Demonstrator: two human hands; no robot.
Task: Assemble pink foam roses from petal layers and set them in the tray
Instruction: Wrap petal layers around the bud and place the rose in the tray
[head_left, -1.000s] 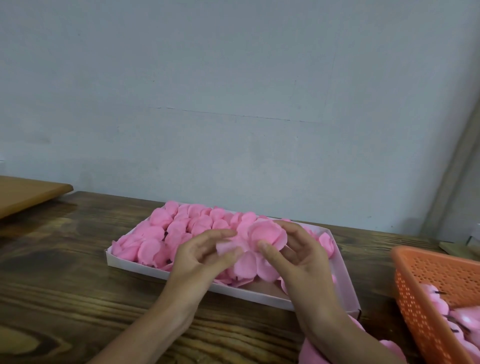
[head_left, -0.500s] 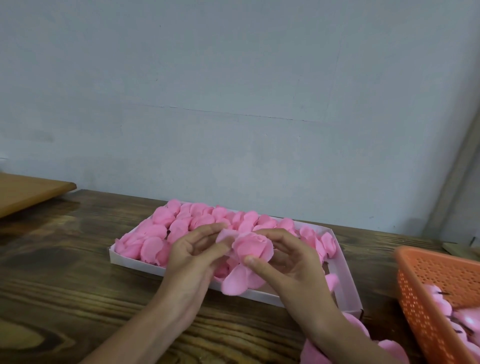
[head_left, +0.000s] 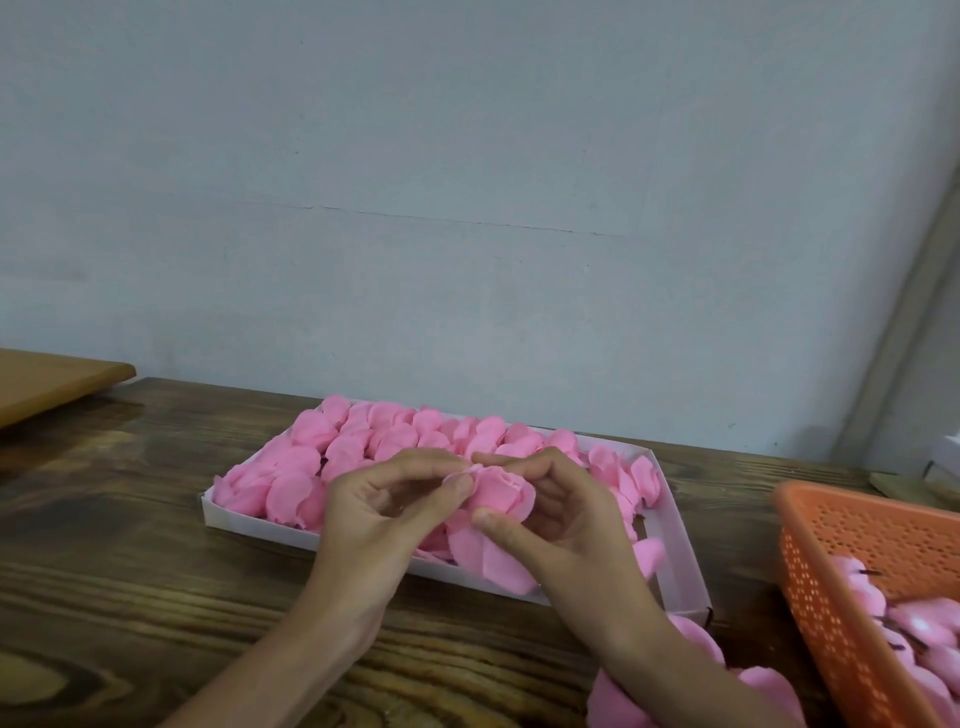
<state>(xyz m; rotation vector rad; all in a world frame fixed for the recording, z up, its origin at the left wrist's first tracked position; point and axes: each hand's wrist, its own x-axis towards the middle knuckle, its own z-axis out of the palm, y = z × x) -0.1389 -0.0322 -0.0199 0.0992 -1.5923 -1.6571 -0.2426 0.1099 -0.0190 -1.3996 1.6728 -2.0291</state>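
Head view showed, nearest the person, a loose heap of pink foam petal layers (head_left: 649, 696) lying on the dark grained wooden table (head_left: 130, 571), partly under the right forearm. Beyond it both hands worked just above the near rim of the shallow white cardboard tray (head_left: 680, 566). The left hand (head_left: 379, 514) pinched an outer petal edge between thumb and forefinger, while the right hand (head_left: 561, 525) curled round the half-built pink foam rose (head_left: 501, 493), its thumb pressed on a lower petal that hung loose. That hanging layer looked likeliest to fail: a slack pinch could let it unwrap or slip off, and a hard squeeze could crease the soft foam. The tray behind was packed with finished pink roses (head_left: 363, 441), with bare floor only at its right end, so setting this one down risked knocking its neighbours. An orange perforated plastic basket (head_left: 857, 540) of pink buds (head_left: 924, 629) stood to the right, well apart, and a pale grey wall (head_left: 467, 156) closed the view.
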